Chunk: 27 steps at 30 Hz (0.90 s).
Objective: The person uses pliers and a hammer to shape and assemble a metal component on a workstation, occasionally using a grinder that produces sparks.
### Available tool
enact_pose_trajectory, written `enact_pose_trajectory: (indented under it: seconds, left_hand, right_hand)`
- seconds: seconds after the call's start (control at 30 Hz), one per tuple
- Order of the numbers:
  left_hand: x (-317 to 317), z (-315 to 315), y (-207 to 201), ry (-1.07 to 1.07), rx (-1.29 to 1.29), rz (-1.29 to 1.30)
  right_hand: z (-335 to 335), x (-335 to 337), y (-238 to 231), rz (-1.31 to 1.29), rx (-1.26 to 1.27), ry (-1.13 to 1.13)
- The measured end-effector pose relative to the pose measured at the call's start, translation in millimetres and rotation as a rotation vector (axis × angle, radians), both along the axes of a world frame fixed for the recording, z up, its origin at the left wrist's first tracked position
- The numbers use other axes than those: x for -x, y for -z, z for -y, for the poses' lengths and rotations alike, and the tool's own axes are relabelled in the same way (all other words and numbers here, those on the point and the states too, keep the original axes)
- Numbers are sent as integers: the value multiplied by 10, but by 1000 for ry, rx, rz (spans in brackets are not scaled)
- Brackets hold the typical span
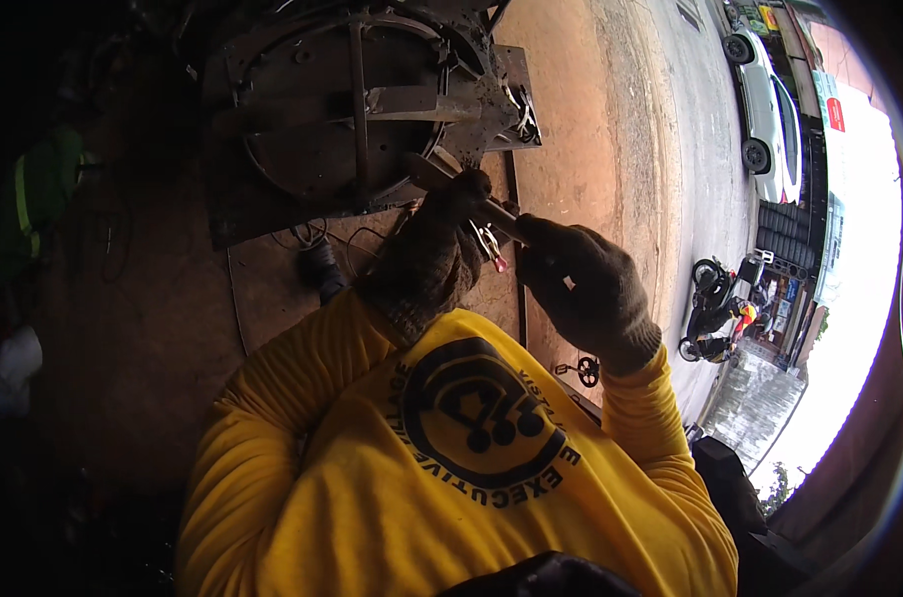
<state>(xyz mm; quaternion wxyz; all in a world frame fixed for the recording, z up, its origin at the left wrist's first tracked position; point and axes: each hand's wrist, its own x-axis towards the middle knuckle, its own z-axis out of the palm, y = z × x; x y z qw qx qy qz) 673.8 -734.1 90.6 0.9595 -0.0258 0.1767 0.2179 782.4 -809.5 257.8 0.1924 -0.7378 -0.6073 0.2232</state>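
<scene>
Both my hands wear dark brown knit gloves. My left hand (441, 239) is closed around a long, narrow bar-like tool (499, 216) near its upper, flat end. Further down, my right hand (586, 289) grips its lower end. I cannot make out the tool's exact kind. Its flat end lies close to the right edge of a round, dark metal frame (358, 119) with a crossbar; whether they touch is unclear. The frame rests on a dark metal worktable (237, 231). A red-tipped clamp (497, 261) hangs between my hands.
Thin cables (234, 298) trail below the table. Loose metal bits (523, 114) lie at its right corner. A person in a green sleeve (48, 189) is at the dark far left. Beyond the road (660, 149) stand a white car (773, 119) and a motorcycle (715, 308).
</scene>
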Motion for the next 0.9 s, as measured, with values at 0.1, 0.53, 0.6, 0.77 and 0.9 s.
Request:
enact_pose_trajectory:
  seconds: [0.1,0.53,0.6,0.77,0.9]
  left_hand:
    - [-47,-27,-79,-38,-103,-87]
    - [129,49,-165,-28,-849,-144]
    - [92,79,-122,-106,-967,-157]
    - [159,15,-42,-126,-1363,-292]
    - [140,89,-31,-165,-1066,-220]
  right_hand:
    - [180,-65,161,170,-225,17]
    - [437,1,240,182,-247,245]
    - [469,-54,235,421,-210,117]
    - [503,10,294,-39,50,417]
    - [510,-51,285,-357,250,514]
